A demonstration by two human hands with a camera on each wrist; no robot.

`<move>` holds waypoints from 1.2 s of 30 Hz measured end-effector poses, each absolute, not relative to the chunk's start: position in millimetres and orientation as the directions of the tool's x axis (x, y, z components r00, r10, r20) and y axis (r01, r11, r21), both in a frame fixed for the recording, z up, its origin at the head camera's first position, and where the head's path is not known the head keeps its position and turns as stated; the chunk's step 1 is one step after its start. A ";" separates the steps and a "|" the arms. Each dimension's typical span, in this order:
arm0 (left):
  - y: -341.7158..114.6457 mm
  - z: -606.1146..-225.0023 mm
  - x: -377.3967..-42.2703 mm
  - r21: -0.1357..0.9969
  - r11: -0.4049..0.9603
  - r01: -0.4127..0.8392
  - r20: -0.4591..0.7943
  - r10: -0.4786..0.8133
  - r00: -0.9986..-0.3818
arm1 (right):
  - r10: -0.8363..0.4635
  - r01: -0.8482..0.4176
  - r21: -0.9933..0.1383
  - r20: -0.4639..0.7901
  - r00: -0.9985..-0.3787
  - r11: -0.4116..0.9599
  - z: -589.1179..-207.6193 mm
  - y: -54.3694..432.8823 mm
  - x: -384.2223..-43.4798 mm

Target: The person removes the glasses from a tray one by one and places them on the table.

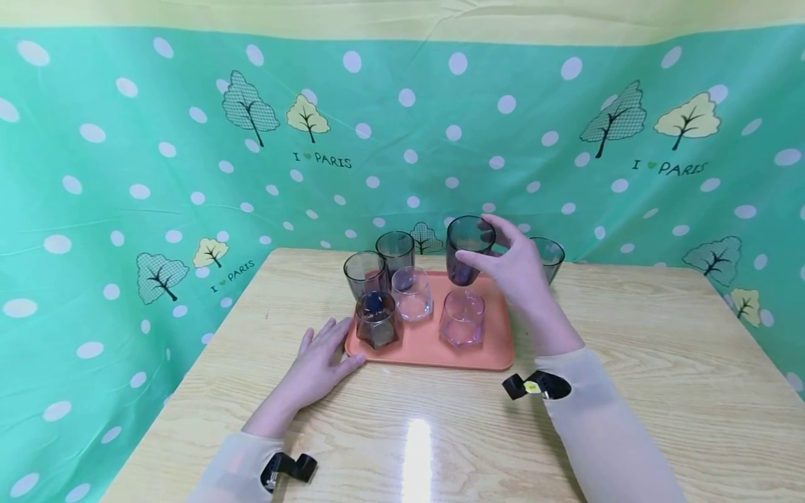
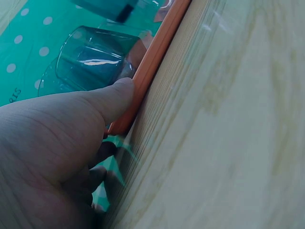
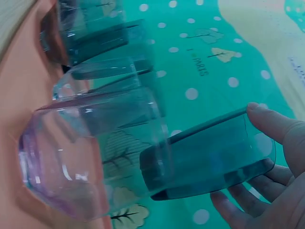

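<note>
Right hand [image 1: 518, 262] grips a tall smoky tumbler [image 1: 468, 244] near its rim, thumb and fingers bent round the wall; the tumbler is held up at the back of the orange tray [image 1: 421, 351], smooth, with rounded corners and a raised lip. In the right wrist view its base is partly overlaid by a pink-tinted faceted glass [image 1: 462, 325]. Left hand [image 1: 321, 363]: fingers relaxed, fairly straight, touching the tray's near left corner, thumb at the front edge; its other fingertips are in shadow in the left wrist view. A clear glass [image 1: 413, 300] and a short dark faceted glass [image 1: 379, 327] stand on the tray. Two taller grey glasses, front [image 1: 361, 269] and rear [image 1: 396, 246], have their lower parts obscured; cannot tell whether the rear one's base is on the tray. Another dark glass [image 1: 552, 253] is mostly hidden by the right hand. Surface [image 1: 660, 335]: pale wood grain, glossy.
</note>
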State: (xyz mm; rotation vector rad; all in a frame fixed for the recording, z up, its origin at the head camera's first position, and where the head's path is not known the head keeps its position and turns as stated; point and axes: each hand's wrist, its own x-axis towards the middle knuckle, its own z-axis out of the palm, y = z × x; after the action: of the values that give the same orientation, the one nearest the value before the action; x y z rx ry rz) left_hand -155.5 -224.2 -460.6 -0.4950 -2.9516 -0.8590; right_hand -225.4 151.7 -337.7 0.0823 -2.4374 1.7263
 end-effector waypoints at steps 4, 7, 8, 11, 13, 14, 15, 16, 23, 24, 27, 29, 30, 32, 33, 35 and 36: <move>-224.1 -462.3 -155.0 0.523 0.794 0.309 0.116 0.293 -0.949 | 0.045 -0.148 -0.938 0.170 -0.984 0.313 -328.4 155.3 -217.9; -223.4 -463.0 -154.4 0.527 0.791 0.310 0.116 0.294 -0.949 | 0.041 -0.163 -0.940 0.183 -0.982 0.301 -323.2 158.8 -212.8; -223.2 -463.1 -154.2 0.528 0.791 0.309 0.115 0.294 -0.949 | 0.041 -0.166 -0.939 0.187 -0.982 0.301 -321.8 160.1 -211.0; -222.9 -463.3 -153.7 0.528 0.792 0.307 0.113 0.293 -0.949 | 0.041 -0.174 -0.935 0.196 -0.980 0.310 -319.2 165.2 -206.2; -223.0 -463.3 -153.6 0.526 0.793 0.306 0.111 0.293 -0.950 | 0.045 -0.170 -0.931 0.195 -0.980 0.322 -318.5 169.8 -203.1; -223.1 -463.4 -153.7 0.525 0.794 0.306 0.110 0.293 -0.950 | 0.047 -0.168 -0.931 0.193 -0.980 0.324 -318.3 172.4 -201.8; -223.3 -463.4 -153.8 0.525 0.795 0.305 0.108 0.293 -0.950 | 0.049 -0.165 -0.931 0.191 -0.980 0.326 -318.2 175.1 -200.5; -223.4 -463.3 -153.9 0.525 0.794 0.305 0.107 0.294 -0.950 | 0.052 -0.163 -0.931 0.190 -0.980 0.327 -318.0 178.1 -199.1; -223.9 -463.7 -154.7 0.523 0.797 0.302 0.112 0.287 -0.951 | 0.074 -0.125 -0.925 0.162 -0.984 0.358 -317.0 199.3 -191.3; -224.0 -463.6 -154.8 0.523 0.797 0.302 0.112 0.287 -0.951 | 0.080 -0.114 -0.924 0.153 -0.985 0.365 -317.4 202.8 -190.6; -224.3 -463.3 -154.8 0.525 0.796 0.301 0.109 0.288 -0.952 | 0.096 -0.087 -0.912 0.137 -0.986 0.401 -319.0 213.6 -188.0; -224.6 -463.0 -155.1 0.526 0.795 0.302 0.110 0.288 -0.951 | 0.105 -0.076 -0.905 0.131 -0.986 0.419 -319.2 220.1 -185.8; -224.7 -462.9 -155.3 0.525 0.795 0.303 0.112 0.288 -0.951 | 0.107 -0.072 -0.900 0.130 -0.986 0.431 -319.4 223.5 -184.4; -224.9 -462.8 -155.9 0.524 0.795 0.304 0.114 0.289 -0.951 | 0.110 -0.064 -0.892 0.126 -0.986 0.448 -319.7 229.5 -180.9; -224.9 -462.7 -156.1 0.524 0.795 0.305 0.115 0.289 -0.950 | 0.111 -0.060 -0.888 0.123 -0.986 0.457 -320.2 232.4 -179.1; -225.0 -462.5 -156.6 0.523 0.795 0.307 0.118 0.289 -0.950 | 0.111 -0.046 -0.879 0.112 -0.987 0.474 -321.7 238.3 -175.8; -225.1 -462.3 -156.8 0.523 0.795 0.307 0.118 0.289 -0.950 | 0.111 -0.040 -0.874 0.107 -0.988 0.485 -322.5 241.3 -174.1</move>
State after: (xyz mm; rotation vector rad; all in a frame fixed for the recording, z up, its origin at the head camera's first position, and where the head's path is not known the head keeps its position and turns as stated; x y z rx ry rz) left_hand -156.8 -225.1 -462.3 -0.4895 -2.9459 -0.8669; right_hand -174.1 241.3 -322.5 -0.0621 -2.5753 1.5215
